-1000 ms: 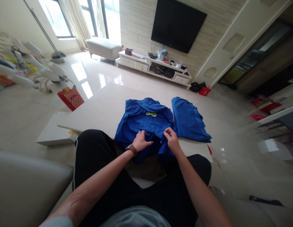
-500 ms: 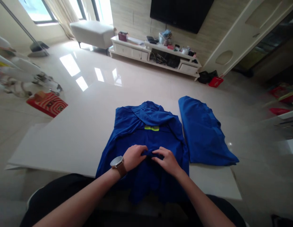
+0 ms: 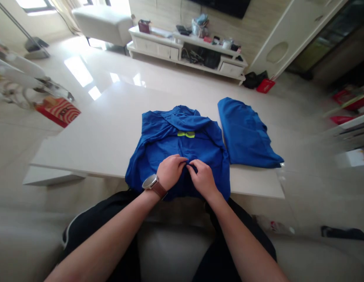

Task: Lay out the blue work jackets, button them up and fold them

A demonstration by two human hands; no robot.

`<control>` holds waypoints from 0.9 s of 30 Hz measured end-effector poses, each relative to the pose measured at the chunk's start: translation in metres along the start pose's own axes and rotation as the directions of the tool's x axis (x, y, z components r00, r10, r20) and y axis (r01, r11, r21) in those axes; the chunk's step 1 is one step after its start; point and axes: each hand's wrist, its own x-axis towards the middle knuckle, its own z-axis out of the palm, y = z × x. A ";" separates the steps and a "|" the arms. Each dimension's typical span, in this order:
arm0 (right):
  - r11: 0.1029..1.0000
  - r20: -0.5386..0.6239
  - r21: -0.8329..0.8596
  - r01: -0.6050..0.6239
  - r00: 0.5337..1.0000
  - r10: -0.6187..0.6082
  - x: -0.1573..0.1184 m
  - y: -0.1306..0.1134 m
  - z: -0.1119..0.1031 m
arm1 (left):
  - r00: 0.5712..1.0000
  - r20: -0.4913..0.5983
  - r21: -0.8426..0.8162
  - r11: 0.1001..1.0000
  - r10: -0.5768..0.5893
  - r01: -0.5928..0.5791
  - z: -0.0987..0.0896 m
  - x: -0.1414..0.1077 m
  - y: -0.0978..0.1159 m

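Note:
A blue work jacket (image 3: 161, 147) lies spread on the white table (image 3: 91, 129), its collar at the far side and a yellow-green strip across its upper part. My left hand (image 3: 171, 171), with a watch on the wrist, pinches the jacket's front near the middle. Right beside it, my right hand (image 3: 203, 177) pinches the same front, fingertips almost touching the left ones. The small part between the fingertips is hidden. To the right lies a folded blue garment (image 3: 246, 135), close against the jacket's edge.
A red KFC box (image 3: 60, 111) stands beyond the table's left edge. Across the glossy floor is a low white TV cabinet (image 3: 155, 47) with assorted items on it. A grey bench (image 3: 102, 24) stands by the window, and a red bag (image 3: 265, 85) sits near the wall.
The view has tilted down, so everything sits higher. The jacket's near edge, which hung over the table front, is now drawn up under my hands, and my fingertips are closer together.

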 end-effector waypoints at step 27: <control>0.997 0.017 0.062 -0.055 0.998 0.054 0.049 0.022 -0.003 | 0.984 0.087 -0.106 0.983 0.158 -0.148 -0.006 0.049 -0.009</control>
